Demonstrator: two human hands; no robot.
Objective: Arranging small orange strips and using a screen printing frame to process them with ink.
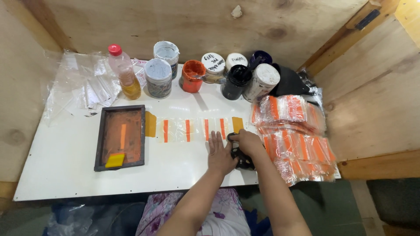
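Note:
My left hand point(219, 154) lies flat, fingers spread, on the white table point(65, 157) just below a row of clear plastic pouches with orange stripes point(192, 130). Beside it, my right hand point(247, 142) is curled around a small black object point(243, 158) at the row's right end; what the object is I cannot tell. A dark-framed printing screen point(120, 136) with orange ink lies to the left, a yellow squeegee point(115, 160) resting in its lower corner.
Several paint jars point(192, 76) and lidded pots point(158, 78) stand along the back with a red-capped bottle point(124, 71). A stack of printed orange-striped pouches point(297, 135) fills the right side. Loose clear bags point(83, 83) lie back left. Plywood walls enclose the table.

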